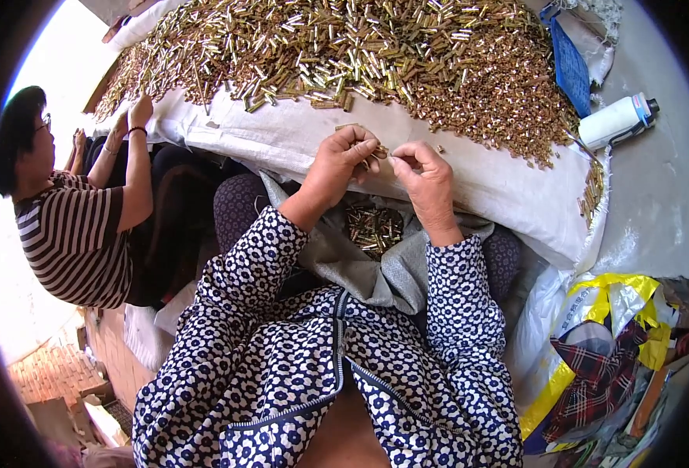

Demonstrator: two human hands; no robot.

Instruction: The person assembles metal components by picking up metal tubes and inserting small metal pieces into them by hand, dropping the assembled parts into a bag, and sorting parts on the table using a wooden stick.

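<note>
My left hand (336, 161) is closed, its fingers curled around small brass-coloured metal tubes whose ends show at the fingertips. Close beside it, my right hand (428, 186) pinches thumb against forefinger near those tubes; what it grips is too small to make out. Both hands are over the near edge of a cloth-covered table (282, 131). Below them, a grey cloth (344, 265) across my lap holds a pile of brass-coloured tubes (374, 228). On the table lies a wide heap of similar tubes (360, 58), with shorter copper-coloured pieces (508, 101) at its right.
A co-worker in a striped shirt (71, 242) sits at the left, hands at the table edge. A blue plastic piece (569, 66) and a white bottle (613, 122) are at the table's right. Yellow-and-white bags (617, 288) and plaid cloth (602, 374) lie at the lower right.
</note>
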